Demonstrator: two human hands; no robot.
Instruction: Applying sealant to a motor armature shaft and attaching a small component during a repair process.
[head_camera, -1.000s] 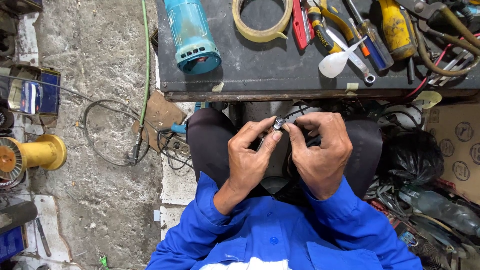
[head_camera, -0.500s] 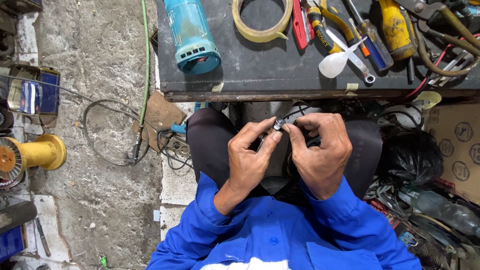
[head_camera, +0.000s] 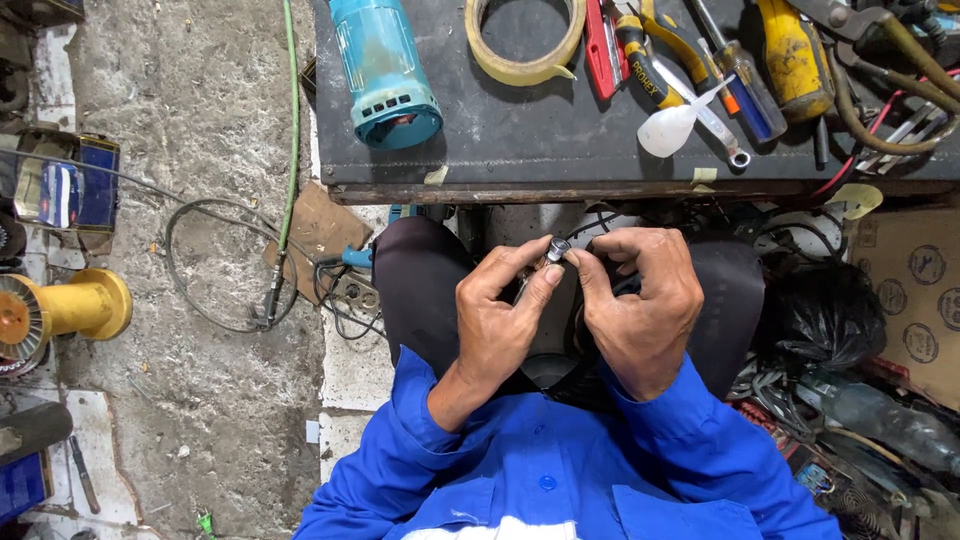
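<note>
Over my lap, my left hand (head_camera: 500, 315) and my right hand (head_camera: 640, 305) meet on a small silver metal part (head_camera: 557, 247) with a thin black cable running from it. Thumb and fingertips of both hands pinch the part between them. My blue sleeves (head_camera: 560, 470) fill the bottom of the view, and my dark trousers (head_camera: 420, 280) lie under the hands. What the part is exactly is too small to tell.
A dark workbench (head_camera: 560, 150) lies ahead with a teal power-tool body (head_camera: 385, 70), a tape roll (head_camera: 525, 45), a red cutter (head_camera: 603, 45), screwdrivers (head_camera: 740, 75) and a white squeeze bottle (head_camera: 668, 128). A yellow spool (head_camera: 65, 310) and cables lie on the concrete floor at left; clutter sits at right.
</note>
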